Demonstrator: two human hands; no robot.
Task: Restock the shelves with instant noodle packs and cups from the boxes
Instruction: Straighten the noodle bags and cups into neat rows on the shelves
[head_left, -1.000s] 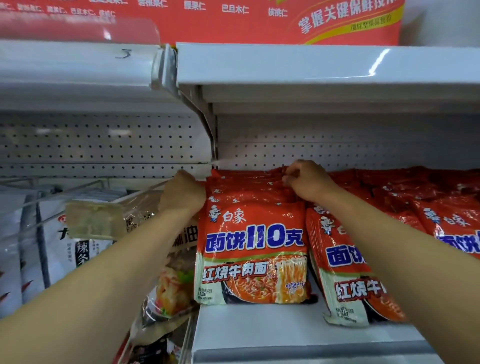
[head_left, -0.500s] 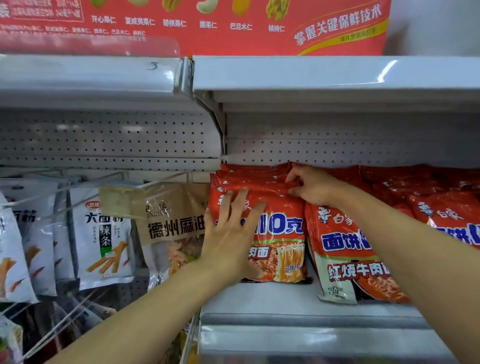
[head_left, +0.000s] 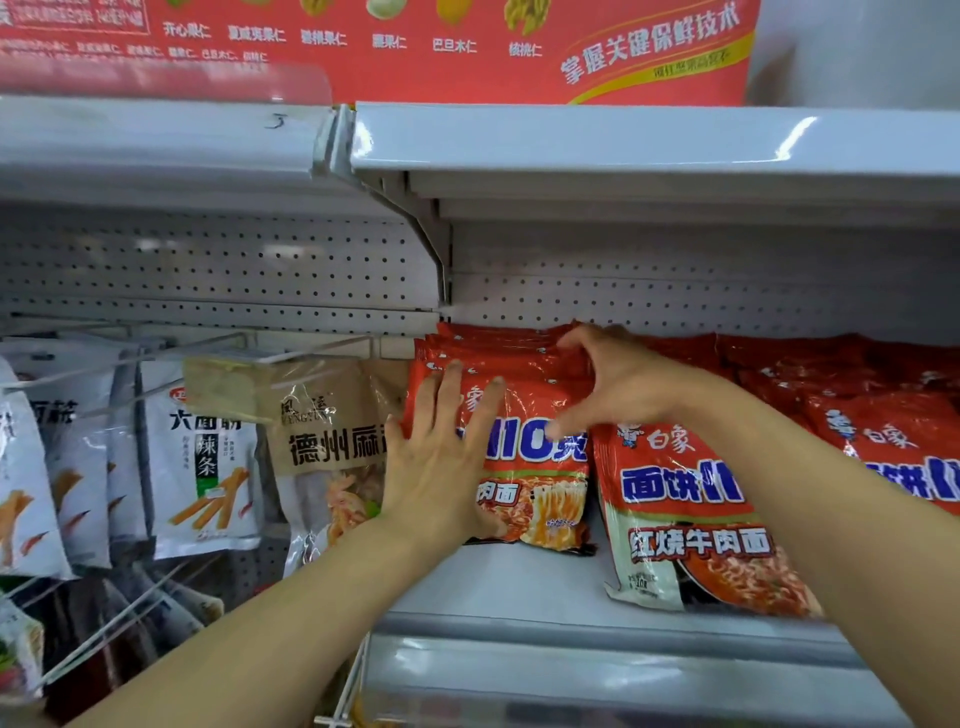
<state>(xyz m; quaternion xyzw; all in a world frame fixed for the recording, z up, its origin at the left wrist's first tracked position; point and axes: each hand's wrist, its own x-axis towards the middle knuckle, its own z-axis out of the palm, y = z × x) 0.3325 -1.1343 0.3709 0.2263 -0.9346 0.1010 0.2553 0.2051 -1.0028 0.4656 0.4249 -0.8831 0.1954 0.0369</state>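
Note:
A row of red instant noodle packs stands on the white shelf (head_left: 519, 587). The leftmost stack of packs (head_left: 540, 467) leans back against the pegboard. My left hand (head_left: 441, 457) lies flat against the front of that stack, fingers spread and pointing up. My right hand (head_left: 618, 384) hovers at the stack's upper right corner, fingers spread wide, thumb low over the blue lettering. Next to it stands a second stack (head_left: 691, 519), whose front pack leans forward, and a third stack (head_left: 893, 447) at the right edge. Neither hand grips a pack.
The shelf above (head_left: 623, 150) hangs low over the packs, with a red carton (head_left: 415, 47) on it. At the left, snack bags (head_left: 208, 457) and a brown bag (head_left: 332, 426) hang from wire hooks. The shelf's front rail (head_left: 597, 670) runs below.
My left hand moved from the stack's top left corner to lie flat on its front. My right hand let go of the top edge and spread its fingers. The view tilted down slightly.

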